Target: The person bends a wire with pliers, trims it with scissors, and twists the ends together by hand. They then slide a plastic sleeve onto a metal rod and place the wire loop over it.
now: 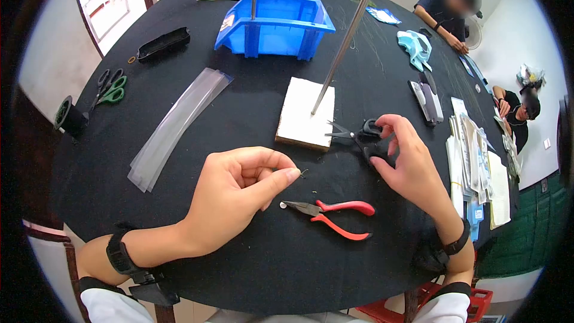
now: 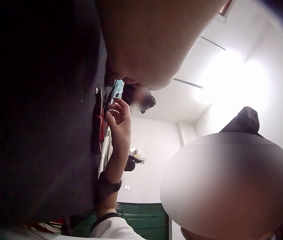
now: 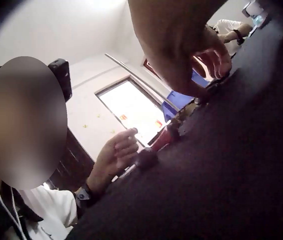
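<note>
In the head view my left hand (image 1: 233, 191) pinches a thin greenish thread (image 1: 304, 173) between thumb and forefinger, its short end sticking out past the tips. My right hand (image 1: 409, 158) has thumb and fingers at the two handle loops of the black scissors (image 1: 359, 136). The scissors' blades are spread, pointing left at the corner of the white block (image 1: 305, 113). Red-handled pliers (image 1: 320, 208) lie on the black cloth between my hands, with a small white round piece (image 1: 283, 205) at their tip. In the right wrist view the fingers of my right hand (image 3: 181, 55) curl down near the cloth.
A metal rod (image 1: 344, 48) rises from the block. Behind stands a blue bin (image 1: 278, 33). Clear plastic strips (image 1: 176, 131) and green-handled scissors (image 1: 112, 91) lie left; a stapler (image 1: 426, 100) and stacked packets (image 1: 469, 155) lie right. Other people sit around the table.
</note>
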The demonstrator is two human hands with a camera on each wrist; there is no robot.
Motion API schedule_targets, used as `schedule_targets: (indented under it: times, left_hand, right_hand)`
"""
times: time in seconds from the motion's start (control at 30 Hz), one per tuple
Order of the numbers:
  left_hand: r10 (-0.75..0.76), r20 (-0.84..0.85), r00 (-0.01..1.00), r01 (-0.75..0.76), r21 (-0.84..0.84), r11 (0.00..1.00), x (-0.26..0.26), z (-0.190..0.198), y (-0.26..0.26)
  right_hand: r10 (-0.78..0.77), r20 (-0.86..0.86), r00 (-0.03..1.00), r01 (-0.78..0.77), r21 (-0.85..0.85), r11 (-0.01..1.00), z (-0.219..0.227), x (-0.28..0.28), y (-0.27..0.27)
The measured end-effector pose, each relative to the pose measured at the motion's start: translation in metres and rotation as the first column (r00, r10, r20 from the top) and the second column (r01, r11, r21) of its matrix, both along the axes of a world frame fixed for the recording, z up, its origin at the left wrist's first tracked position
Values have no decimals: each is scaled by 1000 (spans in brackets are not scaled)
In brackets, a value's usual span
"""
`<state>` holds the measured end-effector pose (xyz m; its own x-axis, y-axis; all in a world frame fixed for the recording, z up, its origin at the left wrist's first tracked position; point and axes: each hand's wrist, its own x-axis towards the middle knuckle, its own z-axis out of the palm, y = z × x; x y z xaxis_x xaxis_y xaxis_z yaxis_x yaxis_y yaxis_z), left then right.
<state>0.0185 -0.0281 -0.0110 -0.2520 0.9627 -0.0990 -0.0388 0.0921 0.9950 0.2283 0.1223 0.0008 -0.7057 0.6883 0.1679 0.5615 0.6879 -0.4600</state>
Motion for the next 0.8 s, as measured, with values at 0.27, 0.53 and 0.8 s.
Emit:
schedule_targets:
  times: [0.27,0.53,0.8]
  left_hand:
    - [27,-24,999,-27,36,999,-3,0,1]
    - [57,92,994,-61,40,997,-3,4,0]
    - [35,257,966,-37,5,999,-2,9,-2]
  right_hand:
    - [110,36,993,-108,-55,993,-2,4,17]
    - [180,-190,965,-259,-604,754,0,7,3]
    - [313,-201,928,-361,-689,629,8,-3,-26]
